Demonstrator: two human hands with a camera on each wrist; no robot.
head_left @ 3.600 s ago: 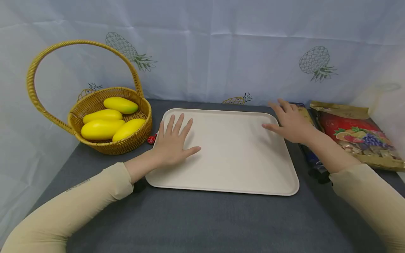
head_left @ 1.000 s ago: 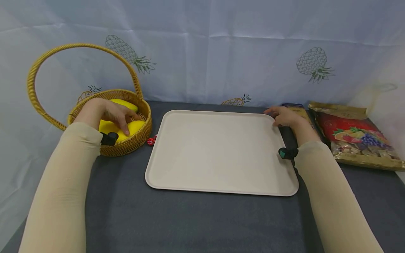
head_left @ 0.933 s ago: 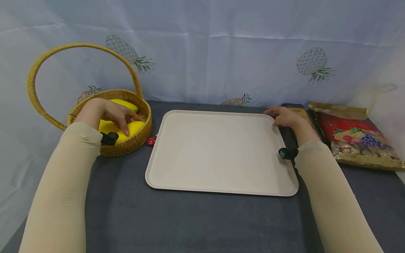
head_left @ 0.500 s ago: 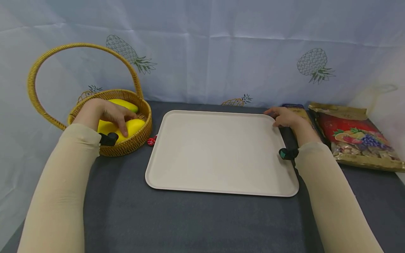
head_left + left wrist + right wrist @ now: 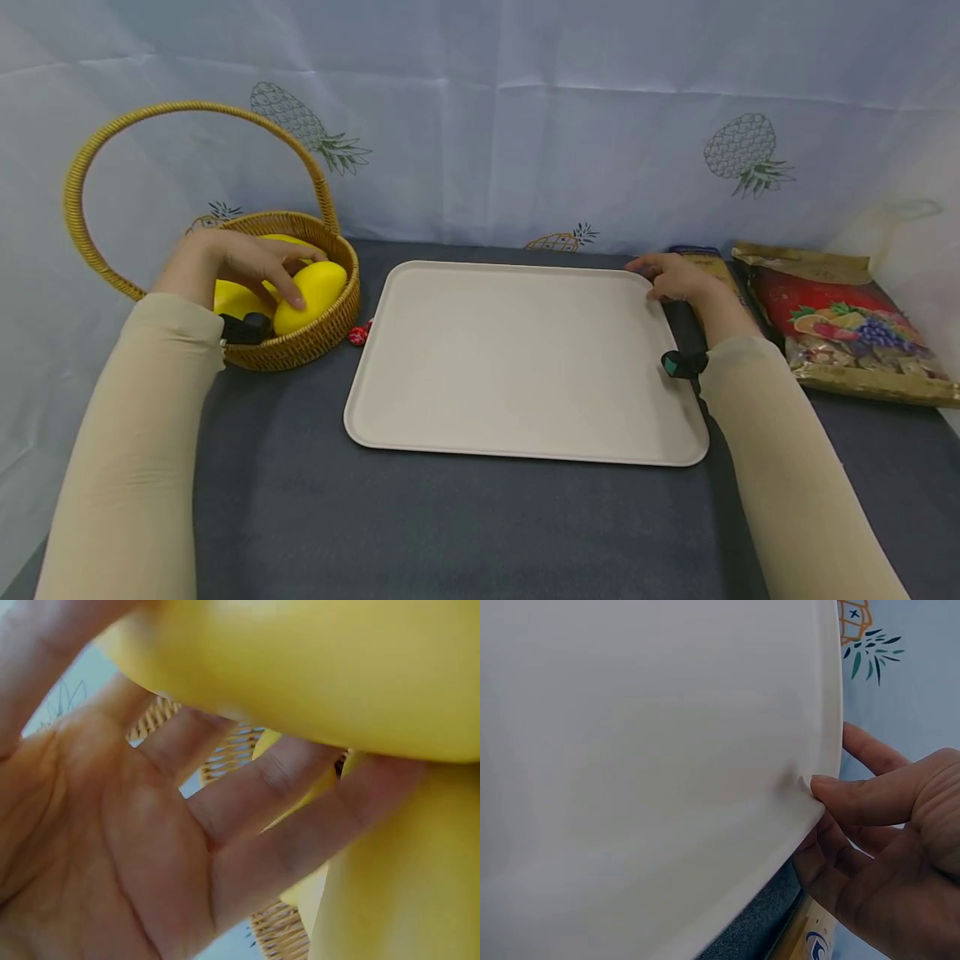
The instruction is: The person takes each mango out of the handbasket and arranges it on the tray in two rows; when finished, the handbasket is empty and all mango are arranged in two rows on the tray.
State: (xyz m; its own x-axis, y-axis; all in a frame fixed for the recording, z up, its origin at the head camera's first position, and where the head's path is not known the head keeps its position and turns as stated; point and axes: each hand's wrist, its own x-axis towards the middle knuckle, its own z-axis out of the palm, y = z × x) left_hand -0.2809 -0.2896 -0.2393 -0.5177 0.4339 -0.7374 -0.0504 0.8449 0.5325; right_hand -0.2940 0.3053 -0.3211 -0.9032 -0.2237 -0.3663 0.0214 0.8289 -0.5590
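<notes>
In the wicker basket [image 5: 300, 348] at the left, my left hand [image 5: 243, 257] grips a smooth yellow mango [image 5: 321, 285], thumb on its near side. The left wrist view shows the held mango [image 5: 322, 671] with the fingers [image 5: 262, 795] curled beneath it and another mango [image 5: 409, 862] below. More mangoes lie partly hidden under the hand. My right hand [image 5: 678, 279] is at the far right corner of a white tray [image 5: 525, 358]. In the right wrist view, the thumb [image 5: 855, 799] presses on the tray's rim while the fingers go under and behind it.
A tall basket handle [image 5: 198, 106] arches over the left hand. A red-wrapped candy [image 5: 358, 335] lies between basket and tray. Beyond the right arm are a red and gold candy bag [image 5: 847, 321] and another package [image 5: 708, 262]. A pineapple-print curtain hangs behind.
From above the tray, my left hand went left into the basket and gripped a mango, which has just lifted and turned slightly. My right hand moved down onto the tray's corner and stayed.
</notes>
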